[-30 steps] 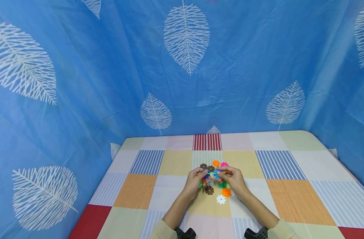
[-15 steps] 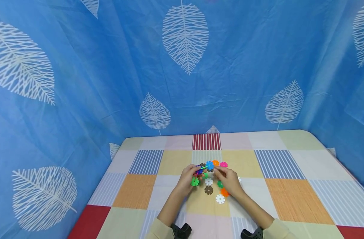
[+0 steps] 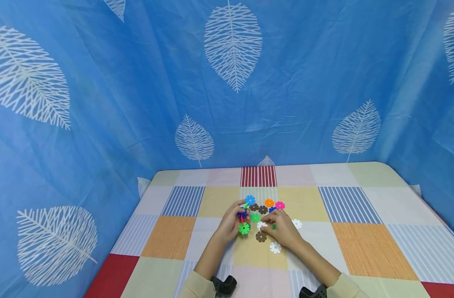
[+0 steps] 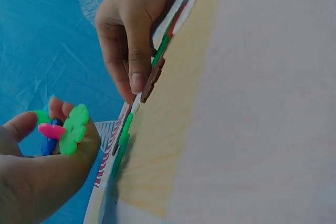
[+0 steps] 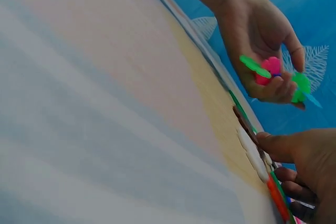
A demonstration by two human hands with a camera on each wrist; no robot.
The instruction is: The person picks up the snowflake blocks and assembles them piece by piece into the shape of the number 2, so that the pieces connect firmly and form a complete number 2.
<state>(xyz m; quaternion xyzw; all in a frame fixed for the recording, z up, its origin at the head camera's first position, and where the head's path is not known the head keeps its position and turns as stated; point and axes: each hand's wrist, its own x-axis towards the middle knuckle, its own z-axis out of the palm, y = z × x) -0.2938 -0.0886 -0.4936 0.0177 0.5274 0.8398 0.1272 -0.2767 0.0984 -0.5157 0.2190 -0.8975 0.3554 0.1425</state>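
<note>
My left hand point(image 3: 230, 222), raised at the left of the loose pieces, holds a chain of slotted plastic discs joined edge to edge. A light blue disc point(image 3: 250, 200) tops it; a green disc point(image 3: 244, 228) hangs at the bottom. Between them a dark blue disc point(image 3: 241, 213) sits partly behind the fingers, with a pink disc point(image 4: 51, 131) beside it. Low over the table, my right hand point(image 3: 284, 229) has its thumb and index finger at opposite edges of a white disc point(image 3: 260, 226). Just below that lies a brown disc point(image 3: 261, 236).
Loose discs lie around the right hand: a light green disc point(image 3: 255, 217), an orange disc point(image 3: 269, 203), a pink disc point(image 3: 280, 205) and several others. Patchwork cloth point(image 3: 167, 240) covers the table. A blue leaf-print curtain point(image 3: 286, 103) hangs behind it.
The light blue disc, earlier between both hands, now stands on the chain in my left hand. My left hand has shifted left; my right hand has let go of it and lowered to the white disc.
</note>
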